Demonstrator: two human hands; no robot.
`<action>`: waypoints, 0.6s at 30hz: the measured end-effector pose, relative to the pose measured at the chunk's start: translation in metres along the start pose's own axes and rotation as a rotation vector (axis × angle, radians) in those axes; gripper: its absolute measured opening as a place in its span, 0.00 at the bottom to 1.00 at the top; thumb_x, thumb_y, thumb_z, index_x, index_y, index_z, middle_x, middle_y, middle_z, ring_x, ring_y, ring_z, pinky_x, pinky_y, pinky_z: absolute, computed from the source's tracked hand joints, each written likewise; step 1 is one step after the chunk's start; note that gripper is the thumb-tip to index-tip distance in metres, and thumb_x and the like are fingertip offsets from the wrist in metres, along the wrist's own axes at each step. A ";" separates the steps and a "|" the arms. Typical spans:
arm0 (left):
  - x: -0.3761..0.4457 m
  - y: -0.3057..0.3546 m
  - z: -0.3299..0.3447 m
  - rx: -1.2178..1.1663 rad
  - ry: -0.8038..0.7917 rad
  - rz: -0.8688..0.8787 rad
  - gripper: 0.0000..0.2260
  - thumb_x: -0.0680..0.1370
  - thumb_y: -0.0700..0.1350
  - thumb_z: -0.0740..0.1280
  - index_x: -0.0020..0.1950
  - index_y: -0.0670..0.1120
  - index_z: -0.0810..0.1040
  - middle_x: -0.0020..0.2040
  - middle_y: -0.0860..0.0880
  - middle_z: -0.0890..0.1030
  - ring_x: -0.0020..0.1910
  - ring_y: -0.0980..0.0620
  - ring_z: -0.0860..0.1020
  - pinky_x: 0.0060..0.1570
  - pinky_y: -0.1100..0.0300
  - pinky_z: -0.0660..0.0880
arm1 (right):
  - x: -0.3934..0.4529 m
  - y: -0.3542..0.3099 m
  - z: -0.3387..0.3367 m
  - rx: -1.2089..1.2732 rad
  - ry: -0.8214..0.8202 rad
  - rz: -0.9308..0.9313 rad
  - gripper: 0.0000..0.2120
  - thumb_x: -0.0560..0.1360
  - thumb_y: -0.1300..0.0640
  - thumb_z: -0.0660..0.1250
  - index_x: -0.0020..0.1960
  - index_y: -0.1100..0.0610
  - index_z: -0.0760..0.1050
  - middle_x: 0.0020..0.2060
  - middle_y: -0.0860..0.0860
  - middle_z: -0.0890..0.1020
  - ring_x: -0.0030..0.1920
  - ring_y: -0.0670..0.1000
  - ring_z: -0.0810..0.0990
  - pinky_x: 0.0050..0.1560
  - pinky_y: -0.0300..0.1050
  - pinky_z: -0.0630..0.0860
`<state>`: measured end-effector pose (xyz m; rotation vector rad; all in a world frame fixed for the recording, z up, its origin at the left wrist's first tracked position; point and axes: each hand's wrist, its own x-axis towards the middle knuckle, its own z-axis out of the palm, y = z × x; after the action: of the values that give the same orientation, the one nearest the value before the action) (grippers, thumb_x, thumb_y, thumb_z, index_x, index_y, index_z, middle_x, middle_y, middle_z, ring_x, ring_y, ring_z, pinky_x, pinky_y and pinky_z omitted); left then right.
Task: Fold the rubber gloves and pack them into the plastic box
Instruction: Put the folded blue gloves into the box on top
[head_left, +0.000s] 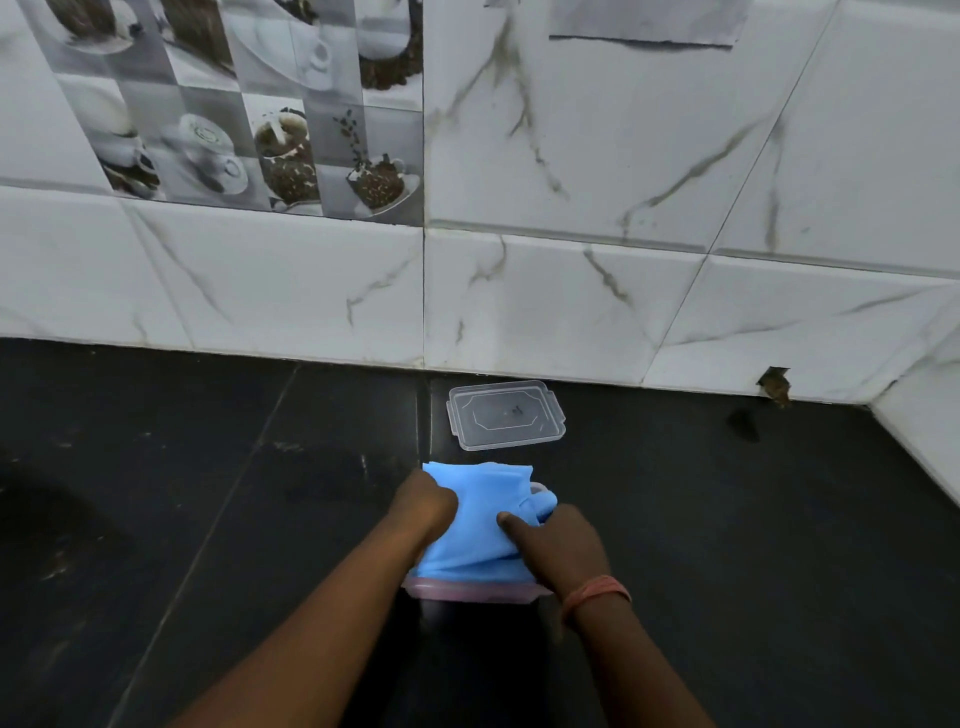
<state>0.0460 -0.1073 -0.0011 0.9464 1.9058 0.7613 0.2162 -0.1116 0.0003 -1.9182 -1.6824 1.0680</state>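
Note:
Folded blue rubber gloves (480, 519) lie bunched on top of the pinkish plastic box (470, 591) on the black counter; only the box's near rim and a bit of its far right corner show. My left hand (423, 501) grips the gloves' left edge, fingers curled into the rubber. My right hand (558, 543) holds the right side, thumb lying across the top and fingers wrapped round the bunched end. The clear lid (505, 414) lies flat just beyond the box, near the wall.
The black counter (208, 519) runs left and right, with a faint wet smear left of the box. A white marble-tiled wall (571, 291) rises close behind the lid. A hole in the wall (775, 384) sits at the right, where the counter meets a side wall.

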 end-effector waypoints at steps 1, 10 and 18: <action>0.000 0.000 0.001 0.027 -0.002 0.003 0.15 0.78 0.34 0.60 0.60 0.40 0.81 0.56 0.40 0.84 0.52 0.43 0.82 0.42 0.59 0.73 | -0.001 0.000 -0.001 -0.139 0.032 -0.030 0.19 0.71 0.40 0.72 0.55 0.51 0.80 0.40 0.46 0.81 0.46 0.52 0.82 0.44 0.42 0.74; 0.007 -0.005 0.007 0.373 0.012 -0.048 0.20 0.79 0.39 0.61 0.71 0.36 0.69 0.66 0.38 0.77 0.62 0.41 0.79 0.52 0.56 0.76 | 0.018 0.004 0.006 -0.681 0.161 -0.450 0.35 0.76 0.42 0.67 0.78 0.46 0.57 0.75 0.53 0.65 0.74 0.59 0.62 0.70 0.54 0.63; -0.007 -0.004 0.000 0.778 0.306 0.294 0.14 0.79 0.42 0.66 0.64 0.45 0.73 0.60 0.43 0.77 0.58 0.42 0.81 0.52 0.49 0.79 | 0.023 0.014 0.046 -0.651 0.139 -0.556 0.35 0.71 0.60 0.66 0.77 0.50 0.63 0.63 0.51 0.75 0.62 0.57 0.74 0.61 0.53 0.69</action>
<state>0.0472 -0.1148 -0.0011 1.6868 2.4221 0.3121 0.1915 -0.1015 -0.0458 -1.6043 -2.4667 0.1769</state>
